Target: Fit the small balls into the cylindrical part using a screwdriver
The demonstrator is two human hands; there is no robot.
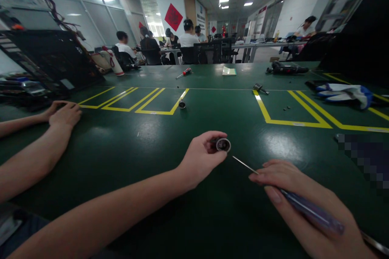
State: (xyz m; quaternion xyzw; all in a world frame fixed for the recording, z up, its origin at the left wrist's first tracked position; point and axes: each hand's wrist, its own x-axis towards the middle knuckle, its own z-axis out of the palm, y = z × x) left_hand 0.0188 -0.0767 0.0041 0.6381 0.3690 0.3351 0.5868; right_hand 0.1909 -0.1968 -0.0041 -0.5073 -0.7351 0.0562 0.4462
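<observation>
Near the middle of the view, my left hand [202,156] pinches a small round metal part [223,145], its hollow ringed end facing me. To the right, my right hand [306,202] is closed around a screwdriver [313,211] with a translucent purplish handle. The thin shaft points up and left, and its tip lies just short of the metal part, apart from it. A similar cylindrical metal piece [182,104] rests on the green table beside a yellow tape line.
Another person's hands [65,114] rest at the table's left. Farther back lie a red screwdriver [184,73], a note pad [229,71], a metal assembly [260,88] and a black power tool [287,68]. Blue-white gloves [345,94] and a pixelated dark object [367,160] lie right.
</observation>
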